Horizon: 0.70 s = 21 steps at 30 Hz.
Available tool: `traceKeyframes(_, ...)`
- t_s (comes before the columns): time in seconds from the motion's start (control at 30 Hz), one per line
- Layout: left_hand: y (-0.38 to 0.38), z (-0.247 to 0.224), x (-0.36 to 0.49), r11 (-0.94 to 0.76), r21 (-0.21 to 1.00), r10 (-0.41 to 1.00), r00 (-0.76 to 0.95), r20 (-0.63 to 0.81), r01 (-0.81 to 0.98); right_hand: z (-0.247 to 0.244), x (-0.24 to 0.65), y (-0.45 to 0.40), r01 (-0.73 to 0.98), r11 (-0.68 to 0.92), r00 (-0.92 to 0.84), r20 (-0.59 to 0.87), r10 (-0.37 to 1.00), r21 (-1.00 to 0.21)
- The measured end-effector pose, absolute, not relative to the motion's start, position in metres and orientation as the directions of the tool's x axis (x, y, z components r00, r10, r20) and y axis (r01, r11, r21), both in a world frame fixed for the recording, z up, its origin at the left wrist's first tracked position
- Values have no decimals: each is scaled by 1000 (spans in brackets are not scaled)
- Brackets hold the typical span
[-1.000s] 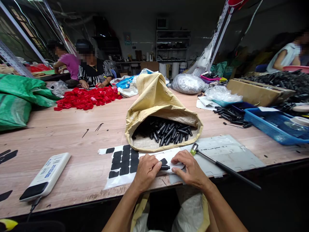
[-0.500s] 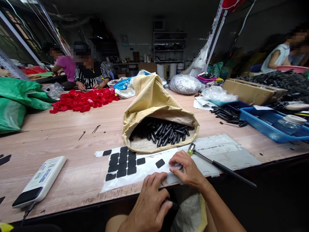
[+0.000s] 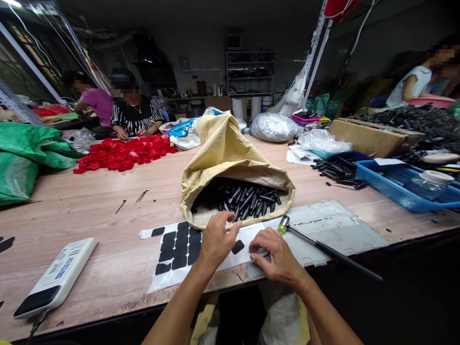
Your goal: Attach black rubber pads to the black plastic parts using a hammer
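At the lip of a yellow woven sack (image 3: 230, 143), my left hand (image 3: 217, 242) has its thumb and fingers apart and nothing visible in them. Many black cylindrical plastic parts (image 3: 247, 199) lie in the sack's mouth, just beyond its fingertips. My right hand (image 3: 275, 254) rests on the sheet near the table edge, fingers curved and thumb apart, with no held thing visible. Between the hands a single black rounded-square sticker (image 3: 237, 247) lies on the white backing sheet (image 3: 158, 285). More black stickers (image 3: 179, 247) sit in rows, partly covered by my left arm. A small hammer (image 3: 328, 248) lies beside my right hand.
A white power bank (image 3: 57, 278) with a cable lies at left. Red parts (image 3: 125, 152) are heaped before a co-worker (image 3: 134, 112). A blue tray (image 3: 395, 184) and loose black parts (image 3: 336, 173) are at right. A second sack (image 3: 283, 318) hangs below the table edge.
My left hand has moved up and forward from the table edge to the sack's mouth; the dark object by its fingers no longer shows. My right hand stays nearly in place.
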<state>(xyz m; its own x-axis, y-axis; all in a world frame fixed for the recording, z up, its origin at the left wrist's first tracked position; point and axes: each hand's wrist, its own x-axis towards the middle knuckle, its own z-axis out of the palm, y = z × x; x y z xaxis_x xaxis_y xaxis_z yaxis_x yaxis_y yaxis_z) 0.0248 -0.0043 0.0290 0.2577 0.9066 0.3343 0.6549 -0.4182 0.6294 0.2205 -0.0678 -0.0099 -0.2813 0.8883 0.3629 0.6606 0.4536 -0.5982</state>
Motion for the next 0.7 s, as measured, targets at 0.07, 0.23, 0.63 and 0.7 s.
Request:
traceKeyframes(0.07, 31, 30, 35, -359, 587, 921, 176, 347, 725, -10, 221, -67, 655, 460, -278, 374, 885, -600)
traceKeyframes(0.23, 81, 26, 57, -223, 440, 944, 80, 320, 870, -12, 222, -67, 641, 466, -264, 395, 880, -610)
traceKeyframes(0.63, 26, 19, 24, -395, 555, 915, 257, 313, 732, -12, 222, -67, 642, 478, -258, 419, 871, -599)
traceKeyframes(0.7, 4, 12, 13, -417, 623, 909, 318, 270, 662, -13, 221, -67, 646, 480, -254, 426, 869, -594)
